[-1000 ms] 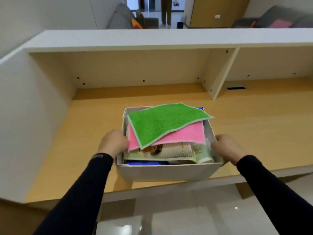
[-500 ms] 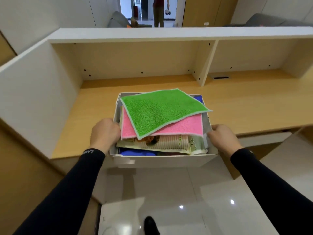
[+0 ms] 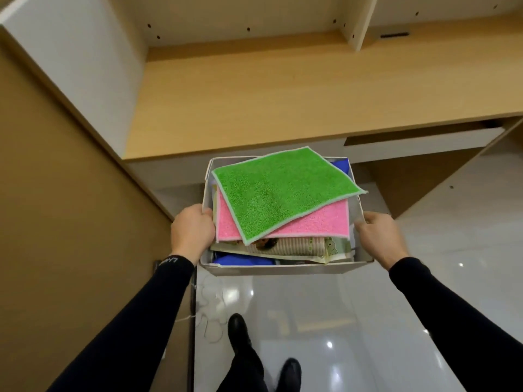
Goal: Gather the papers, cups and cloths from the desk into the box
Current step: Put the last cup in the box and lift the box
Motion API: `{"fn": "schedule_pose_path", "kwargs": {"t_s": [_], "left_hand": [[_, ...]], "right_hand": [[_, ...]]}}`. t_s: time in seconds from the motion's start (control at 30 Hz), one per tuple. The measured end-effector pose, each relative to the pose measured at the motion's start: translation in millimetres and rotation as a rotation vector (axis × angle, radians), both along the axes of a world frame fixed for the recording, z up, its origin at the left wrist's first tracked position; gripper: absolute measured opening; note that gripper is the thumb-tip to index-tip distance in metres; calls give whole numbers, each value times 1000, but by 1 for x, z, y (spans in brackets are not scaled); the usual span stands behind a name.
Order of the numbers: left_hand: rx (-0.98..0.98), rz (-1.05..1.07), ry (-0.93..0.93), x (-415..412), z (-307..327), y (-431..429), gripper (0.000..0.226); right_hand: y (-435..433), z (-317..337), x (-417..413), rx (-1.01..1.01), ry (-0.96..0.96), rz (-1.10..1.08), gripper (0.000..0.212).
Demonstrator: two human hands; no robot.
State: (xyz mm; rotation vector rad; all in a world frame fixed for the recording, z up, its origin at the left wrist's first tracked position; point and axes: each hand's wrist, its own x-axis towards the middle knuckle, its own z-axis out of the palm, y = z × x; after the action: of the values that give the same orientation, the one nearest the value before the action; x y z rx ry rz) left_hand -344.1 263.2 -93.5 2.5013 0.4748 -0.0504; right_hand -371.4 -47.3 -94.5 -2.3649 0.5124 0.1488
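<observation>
I hold a white box [image 3: 285,269] in the air in front of the wooden desk [image 3: 283,89], above the floor. My left hand [image 3: 192,232] grips its left wall and my right hand [image 3: 377,236] grips its right wall. A green cloth [image 3: 280,190] lies on top, tilted, over a pink cloth [image 3: 319,224]. Under them show printed papers [image 3: 297,247] and something blue [image 3: 240,260] at the box's front. Cups are hidden from view.
A tall brown panel [image 3: 56,222] stands close on my left. The desk's white side wall [image 3: 85,60] and a divider [image 3: 359,21] rise at the back. A drawer front [image 3: 424,141] hangs under the desk edge. My feet [image 3: 240,329] stand on glossy white floor.
The box has come off the desk towards me and now hangs over the floor. Both hands keep their hold. My view has tipped further down.
</observation>
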Motion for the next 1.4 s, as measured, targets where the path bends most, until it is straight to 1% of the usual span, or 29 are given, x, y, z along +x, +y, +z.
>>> {"fn": "schedule_pose_path", "kwargs": {"t_s": [0.13,0.23,0.3,0.43,0.57,0.67,0.73,0.8,0.9,1.07,1.17,1.3,1.4], "left_hand": [[-87,125,102,-12,-49,23,33],[-172,194,174,-11,-94,43,29],[-228,243,210,-2,-125,52,27],[-252,277,252,27,-181,59,27],[-251,297,241,64,-244,64,27],[-267,353,226,87,-305,68,24],[-293,394,215,95,-349,70,24],[-290,419,216,99,-389,71,23],[-291,445,236,97,-440,76,24],[-309,465,226,102,-514,99,29],[-293,475,206,109,-555,118,29],[-284,493,182,117,-620,139,26],[-269,460,149,128,-669,147,25]], "right_hand": [[24,-40,6,-26,80,45,32],[43,-78,20,-69,113,65,34],[54,-104,31,-107,140,78,33],[67,-165,57,-132,167,68,31],[75,-233,97,-111,161,46,34],[79,-291,124,-77,174,57,35],[82,-329,142,-41,180,77,31],[85,-365,156,-24,194,77,29],[92,-413,167,19,231,57,34],[120,-488,173,88,303,38,30],[142,-532,181,95,286,63,33],[169,-589,190,122,255,84,20],[176,-633,198,130,211,83,19]]}}
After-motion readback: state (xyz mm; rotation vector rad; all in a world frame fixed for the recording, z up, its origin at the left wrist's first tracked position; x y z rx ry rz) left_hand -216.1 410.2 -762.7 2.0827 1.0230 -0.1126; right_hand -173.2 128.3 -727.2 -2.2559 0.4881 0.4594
